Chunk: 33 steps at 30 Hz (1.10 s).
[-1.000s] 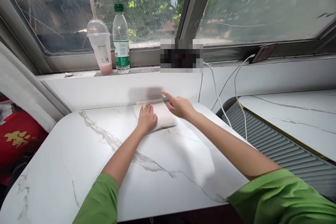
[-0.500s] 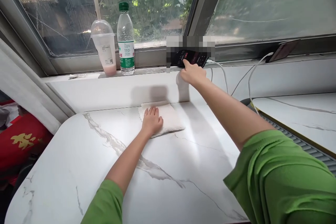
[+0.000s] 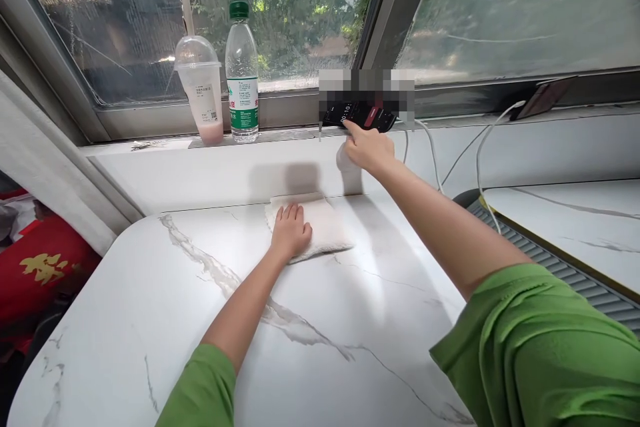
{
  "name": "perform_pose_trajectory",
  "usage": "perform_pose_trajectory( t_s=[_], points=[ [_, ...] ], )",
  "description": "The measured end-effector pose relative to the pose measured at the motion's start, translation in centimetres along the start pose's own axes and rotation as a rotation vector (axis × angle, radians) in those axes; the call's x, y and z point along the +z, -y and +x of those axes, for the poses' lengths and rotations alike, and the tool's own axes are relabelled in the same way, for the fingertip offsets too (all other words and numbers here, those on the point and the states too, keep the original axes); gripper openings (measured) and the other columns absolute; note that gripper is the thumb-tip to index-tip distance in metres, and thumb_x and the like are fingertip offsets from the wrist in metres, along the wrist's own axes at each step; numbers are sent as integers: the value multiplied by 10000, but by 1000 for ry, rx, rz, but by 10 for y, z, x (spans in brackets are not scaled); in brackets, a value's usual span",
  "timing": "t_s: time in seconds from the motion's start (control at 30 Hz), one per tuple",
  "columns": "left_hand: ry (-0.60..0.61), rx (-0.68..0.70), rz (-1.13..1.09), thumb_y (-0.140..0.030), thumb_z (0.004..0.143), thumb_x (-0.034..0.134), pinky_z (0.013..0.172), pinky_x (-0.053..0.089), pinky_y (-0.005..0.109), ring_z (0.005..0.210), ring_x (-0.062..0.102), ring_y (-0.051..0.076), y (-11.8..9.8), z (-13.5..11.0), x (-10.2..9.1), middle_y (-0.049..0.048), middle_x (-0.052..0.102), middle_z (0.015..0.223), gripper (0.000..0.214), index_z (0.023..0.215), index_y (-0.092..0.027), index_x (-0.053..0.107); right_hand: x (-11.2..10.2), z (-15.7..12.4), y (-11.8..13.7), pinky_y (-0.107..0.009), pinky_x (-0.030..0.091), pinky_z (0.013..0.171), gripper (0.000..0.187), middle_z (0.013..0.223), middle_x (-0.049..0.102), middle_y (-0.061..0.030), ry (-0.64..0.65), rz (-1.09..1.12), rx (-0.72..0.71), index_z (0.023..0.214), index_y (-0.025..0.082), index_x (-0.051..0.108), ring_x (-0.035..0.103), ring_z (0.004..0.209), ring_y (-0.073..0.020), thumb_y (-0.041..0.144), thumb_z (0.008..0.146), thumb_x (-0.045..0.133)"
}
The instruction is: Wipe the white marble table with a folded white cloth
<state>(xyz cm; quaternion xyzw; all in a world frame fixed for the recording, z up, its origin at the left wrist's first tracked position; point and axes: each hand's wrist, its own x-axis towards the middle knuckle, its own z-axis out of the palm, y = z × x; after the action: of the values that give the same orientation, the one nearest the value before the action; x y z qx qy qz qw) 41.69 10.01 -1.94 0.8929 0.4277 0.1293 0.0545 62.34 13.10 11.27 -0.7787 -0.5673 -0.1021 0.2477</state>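
Matt, fuzzy-edged cloth here, on a tabletop gleaming smooth! The phone screen looks sleek, the bottle clear, shiny plastic, the window frame dull metal, the pane streaky glass.

Bright green on both sides! Left sleeve short, lightly creased; right sleeve rippling with deep folds, its hem flaring loose, and bare forearms, bare hands.

The phone screen partly reads "10:"; a gold character marks red fabric.
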Motion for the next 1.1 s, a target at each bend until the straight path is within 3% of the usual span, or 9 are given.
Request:
perform_pose_trajectory(
  t_s=[0.1,0.2,0.27,0.33,0.4,0.53,0.7,0.93,1.1],
  points=[
    [-2,2,3,-282,954,265,1209,142,372,1429,270,199,1,0,2,133,344,1531,548,1432,-33,367,6,-31,13,-437,459,755,571,1050,695,-166,28,-14,-26,1460,158,362,621,891,-327,285,903,334],
    [-10,5,13,-276,955,256,1204,155,395,1435,259,199,1,0,5,140,332,1535,543,1435,-45,362,23,-73,20,-390,474,720,623,1076,701,-141,-27,-9,-102,1485,126,271,649,878,-306,208,872,341],
    [-11,7,19,-271,957,247,1201,162,411,1436,257,203,0,0,7,143,328,1536,542,1439,-49,357,38,-99,21,-373,484,729,574,1086,702,-135,15,-23,-213,1440,121,366,656,897,-291,176,869,331],
    [-16,9,26,-262,959,240,1198,164,417,1436,259,204,-1,-1,8,143,333,1533,539,1441,-49,355,55,-118,21,-371,495,792,495,1127,691,-147,133,-26,-363,1321,117,523,648,967,-278,157,864,336],
    [-25,10,38,-245,956,248,1197,156,414,1434,262,204,-4,-5,8,145,339,1530,538,1443,-41,348,70,-133,22,-393,475,921,472,1256,633,-169,226,-7,-472,1261,97,578,595,1127,-273,141,862,329],
    [-26,3,55,-226,947,266,1200,130,408,1436,260,212,-12,-22,5,156,323,1534,550,1450,-13,330,86,-157,22,-460,316,1122,548,1474,421,-191,292,-1,-465,1391,-1,436,364,1385,-268,151,900,245],
    [6,41,42,-241,954,260,1195,149,437,1439,253,220,-37,-71,-4,156,314,1535,548,1456,-34,333,67,-211,12,-485,298,1140,560,1488,392,-185,283,14,-444,1419,11,413,338,1400,-265,203,934,209],
    [111,167,2,-297,979,247,1197,164,466,1445,219,284,-99,-164,-18,181,285,1536,572,1461,-1,326,15,-319,-19,-529,385,1086,525,1411,510,-170,158,49,-467,1393,86,479,441,1337,-288,226,946,242],
    [212,258,2,-307,967,271,1190,176,486,1442,210,315,-127,-180,-26,208,269,1534,600,1462,30,300,-10,-345,-38,-494,444,1049,494,1376,548,-147,144,45,-402,1363,156,510,489,1296,-278,233,910,328]
  ],
)
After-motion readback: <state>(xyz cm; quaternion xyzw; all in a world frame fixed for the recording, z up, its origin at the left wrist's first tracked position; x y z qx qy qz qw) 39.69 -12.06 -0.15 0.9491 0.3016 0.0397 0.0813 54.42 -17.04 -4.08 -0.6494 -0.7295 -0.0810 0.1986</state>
